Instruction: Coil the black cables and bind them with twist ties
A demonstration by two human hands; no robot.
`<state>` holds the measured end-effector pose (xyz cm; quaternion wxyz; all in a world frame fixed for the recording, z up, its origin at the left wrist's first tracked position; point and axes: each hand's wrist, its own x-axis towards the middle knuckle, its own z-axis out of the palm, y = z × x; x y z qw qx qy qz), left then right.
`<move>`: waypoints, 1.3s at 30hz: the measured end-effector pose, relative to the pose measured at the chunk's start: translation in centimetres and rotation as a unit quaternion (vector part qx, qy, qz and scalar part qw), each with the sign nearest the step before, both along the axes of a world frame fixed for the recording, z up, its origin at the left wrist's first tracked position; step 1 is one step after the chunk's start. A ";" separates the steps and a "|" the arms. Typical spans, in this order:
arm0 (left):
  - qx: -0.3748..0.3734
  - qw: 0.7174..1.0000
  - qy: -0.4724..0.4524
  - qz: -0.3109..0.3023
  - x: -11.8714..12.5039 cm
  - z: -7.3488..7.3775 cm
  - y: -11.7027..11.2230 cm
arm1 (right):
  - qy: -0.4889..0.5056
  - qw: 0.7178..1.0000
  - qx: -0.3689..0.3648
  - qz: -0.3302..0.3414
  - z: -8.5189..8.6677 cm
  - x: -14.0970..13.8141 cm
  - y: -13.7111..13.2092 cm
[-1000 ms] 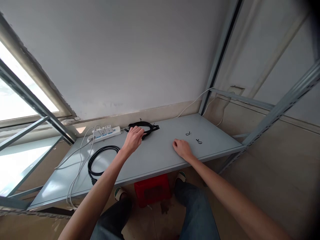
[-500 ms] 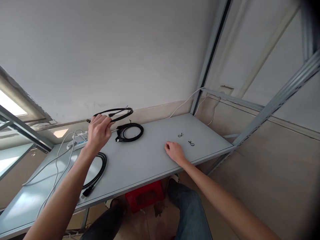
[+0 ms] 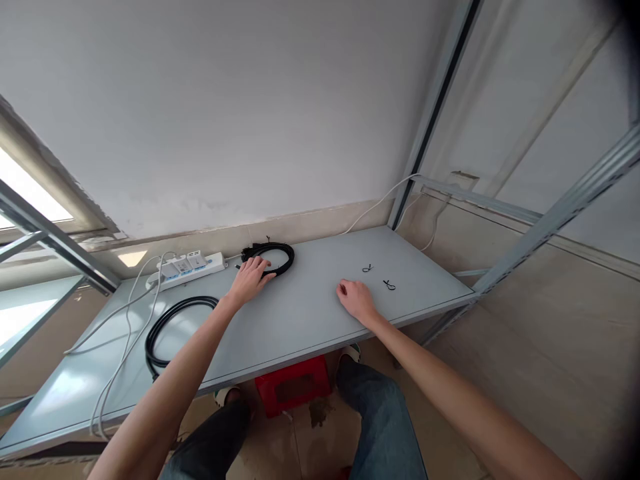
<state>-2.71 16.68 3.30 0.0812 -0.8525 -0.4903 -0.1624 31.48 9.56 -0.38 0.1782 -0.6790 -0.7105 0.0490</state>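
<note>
My left hand (image 3: 251, 277) reaches over the grey shelf top (image 3: 310, 313), fingers stretched out and resting on the near edge of a small coiled black cable (image 3: 273, 255) by the wall. It grips nothing that I can see. My right hand (image 3: 353, 297) rests on the shelf top with fingers curled under, nothing visible in it. Two small black twist ties (image 3: 368, 268) (image 3: 389, 285) lie just beyond it to the right.
A white power strip (image 3: 187, 268) lies at the back left with white cords (image 3: 123, 320) trailing toward the front edge. A larger black cable loop (image 3: 173, 320) lies left of my arm. A red stool (image 3: 293, 385) stands under the shelf. A metal upright (image 3: 433, 113) rises at the back right.
Half a second ago my left hand held a black cable coil up in the air; now it is down at the coil by the wall. My right hand has stayed put.
</note>
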 end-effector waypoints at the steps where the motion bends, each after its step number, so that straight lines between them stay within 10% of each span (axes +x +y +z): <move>1: -0.006 1.000 -0.010 0.008 -0.9 0.5 -0.6 | -0.001 1.000 0.004 -0.001 -0.1 0.0 0.0; 8: -0.084 0.990 -0.025 0.110 -10.0 0.8 -12.3 | -0.012 1.000 0.024 0.001 -0.8 0.6 0.6; 12: -0.122 0.969 0.055 0.208 -10.7 -0.7 -17.8 | -0.014 0.999 0.025 0.015 -1.1 1.0 1.1; 16: -0.132 0.963 0.122 0.199 -6.7 -1.5 -18.2 | -0.042 0.999 0.026 -0.001 -0.8 0.4 0.6; 22: -0.107 0.982 0.151 0.024 -0.3 -0.9 -19.8 | -0.058 0.998 0.029 0.024 -0.2 -0.4 -1.3; 26: -0.073 0.986 0.129 -0.072 -2.4 -0.3 -21.1 | -0.021 0.998 0.062 0.010 -0.5 2.8 -1.8; 32: -0.108 0.992 0.019 -0.064 -7.1 -1.5 -20.2 | 0.055 0.958 0.133 -0.248 -1.1 10.4 -1.4; 39: -0.108 0.991 -0.010 -0.080 -3.0 -3.0 -17.6 | 0.061 0.961 0.071 -0.261 -1.7 11.3 -1.2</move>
